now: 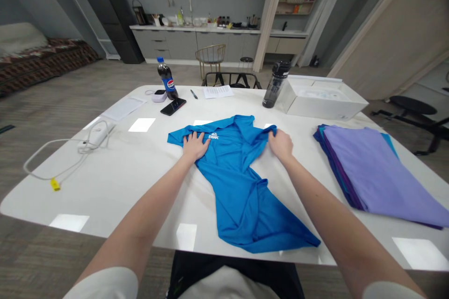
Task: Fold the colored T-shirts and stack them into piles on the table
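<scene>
Under the left hand (195,146), within the right hand (281,144), blue shirt (235,196).

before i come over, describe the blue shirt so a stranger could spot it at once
On the big white table, look to the middle. There lies a bright blue shirt, the left hand resting on it beside its white logo, the right hand gripping its edge. Unlike the folded stack of cloth on the right, lilac on top, it lies rumpled and loosely spread.
</scene>
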Tool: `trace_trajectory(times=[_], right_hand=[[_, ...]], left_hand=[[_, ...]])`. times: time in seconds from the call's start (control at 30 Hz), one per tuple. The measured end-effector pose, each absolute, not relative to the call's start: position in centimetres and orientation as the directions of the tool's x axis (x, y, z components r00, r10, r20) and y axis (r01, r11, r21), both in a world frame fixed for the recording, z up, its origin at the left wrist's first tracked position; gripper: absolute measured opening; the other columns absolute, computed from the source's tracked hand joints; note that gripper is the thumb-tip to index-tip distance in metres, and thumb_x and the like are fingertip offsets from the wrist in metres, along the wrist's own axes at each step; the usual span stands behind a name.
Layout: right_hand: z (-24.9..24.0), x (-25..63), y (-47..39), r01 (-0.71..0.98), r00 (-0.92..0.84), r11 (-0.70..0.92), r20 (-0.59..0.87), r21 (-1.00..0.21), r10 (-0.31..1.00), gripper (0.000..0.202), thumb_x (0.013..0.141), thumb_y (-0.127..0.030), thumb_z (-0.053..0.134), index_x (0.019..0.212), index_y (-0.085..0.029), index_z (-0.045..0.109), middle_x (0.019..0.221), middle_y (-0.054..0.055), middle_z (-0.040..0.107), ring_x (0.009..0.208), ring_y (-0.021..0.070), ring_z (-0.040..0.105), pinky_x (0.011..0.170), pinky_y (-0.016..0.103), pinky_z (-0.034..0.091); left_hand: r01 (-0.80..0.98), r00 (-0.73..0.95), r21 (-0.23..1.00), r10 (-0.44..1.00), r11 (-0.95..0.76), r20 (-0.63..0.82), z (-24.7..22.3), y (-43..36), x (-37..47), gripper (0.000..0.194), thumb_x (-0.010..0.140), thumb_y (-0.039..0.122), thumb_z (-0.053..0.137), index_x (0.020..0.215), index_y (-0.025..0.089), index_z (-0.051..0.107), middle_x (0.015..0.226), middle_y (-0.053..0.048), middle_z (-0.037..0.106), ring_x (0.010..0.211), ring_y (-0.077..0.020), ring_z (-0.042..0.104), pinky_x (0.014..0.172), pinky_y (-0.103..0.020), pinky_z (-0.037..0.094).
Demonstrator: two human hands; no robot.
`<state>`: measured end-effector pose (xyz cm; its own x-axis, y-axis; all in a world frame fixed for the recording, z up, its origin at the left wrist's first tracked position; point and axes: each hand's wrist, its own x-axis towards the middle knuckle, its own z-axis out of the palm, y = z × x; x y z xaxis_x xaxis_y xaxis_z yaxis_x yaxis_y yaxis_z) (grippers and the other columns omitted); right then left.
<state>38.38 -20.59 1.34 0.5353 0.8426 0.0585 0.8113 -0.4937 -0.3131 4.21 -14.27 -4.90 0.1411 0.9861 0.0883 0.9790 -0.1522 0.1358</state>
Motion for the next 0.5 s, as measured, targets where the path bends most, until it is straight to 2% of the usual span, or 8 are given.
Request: trace_trajectory(times=[0.13, 0.23, 0.3, 0.37, 0.43, 0.5], right_hand=[[0.7, 45.9, -23.1, 0.691, 0.695, -0.682, -0.040, -0.241, 0.718, 0.041, 0.096, -0.035, 0.047, 0.121, -0.009, 0.067, 0.115, 0.025, 0.068, 0.109, 0.0388, 0.067, 0.087, 0.046, 0.053], [0.4, 46.8, -24.8, 0.708, 0.696, -0.666, 0.071, -0.234, 0.715, 0.046, 0.092, -0.020, 0.046, 0.135, -0.007, 0.056, 0.123, 0.025, 0.063, 0.111, 0.0374, 0.066, 0.088, 0.047, 0.053], [0.3, 45.1, -25.6, 0.798, 0.597, -0.547, 0.209, -0.253, 0.775, 0.046, 0.093, -0.016, 0.043, 0.137, -0.010, 0.053, 0.128, 0.024, 0.061, 0.114, 0.0350, 0.064, 0.090, 0.046, 0.052], [0.1, 42.4, -26.0, 0.909, 0.389, -0.315, 0.283, -0.275, 0.877, 0.040, 0.096, -0.020, 0.042, 0.133, -0.014, 0.058, 0.130, 0.020, 0.061, 0.120, 0.0317, 0.061, 0.096, 0.043, 0.051], [-0.2, 39.3, -25.8, 0.945, 0.110, -0.020, 0.261, -0.326, 0.959, 0.037, 0.101, -0.028, 0.041, 0.130, -0.018, 0.061, 0.134, 0.014, 0.062, 0.125, 0.0270, 0.058, 0.103, 0.039, 0.047], [-0.8, 36.8, -25.0, 0.895, -0.124, 0.198, 0.205, -0.399, 0.971, 0.041, 0.104, -0.036, 0.040, 0.138, -0.022, 0.058, 0.144, 0.010, 0.059, 0.135, 0.0232, 0.052, 0.112, 0.037, 0.042]], left_hand=[[0.984, 0.116, 0.127, 0.992, -0.122, 0.053, -4.5, -14.3, 4.5, 0.073, 0.097, 0.070, 0.022, 0.152, 0.029, 0.048, 0.157, -0.015, 0.045, 0.143, -0.0384, 0.039, 0.119, -0.061, 0.021], [0.984, 0.126, 0.125, 0.991, -0.131, 0.047, -4.5, -14.3, 4.5, 0.074, 0.098, 0.070, 0.020, 0.152, 0.028, 0.048, 0.157, -0.016, 0.045, 0.144, -0.0384, 0.039, 0.119, -0.060, 0.021], [0.981, 0.140, 0.129, 0.989, -0.146, 0.056, -4.6, -14.2, 4.4, 0.074, 0.098, 0.069, 0.020, 0.152, 0.026, 0.048, 0.156, -0.017, 0.046, 0.143, -0.0389, 0.040, 0.119, -0.061, 0.021], [0.977, 0.160, 0.133, 0.984, -0.169, 0.074, -4.8, -14.2, 4.4, 0.072, 0.099, 0.067, 0.021, 0.151, 0.025, 0.049, 0.155, -0.018, 0.046, 0.143, -0.0389, 0.041, 0.119, -0.061, 0.022], [0.974, 0.174, 0.131, 0.981, -0.185, 0.090, -4.9, -14.2, 4.4, 0.069, 0.101, 0.063, 0.022, 0.151, 0.025, 0.050, 0.155, -0.017, 0.048, 0.143, -0.0381, 0.041, 0.119, -0.061, 0.023], [0.971, 0.195, 0.121, 0.976, -0.206, 0.094, -4.8, -14.2, 4.5, 0.064, 0.102, 0.059, 0.023, 0.151, 0.026, 0.049, 0.155, -0.016, 0.049, 0.144, -0.0374, 0.040, 0.118, -0.061, 0.024]])
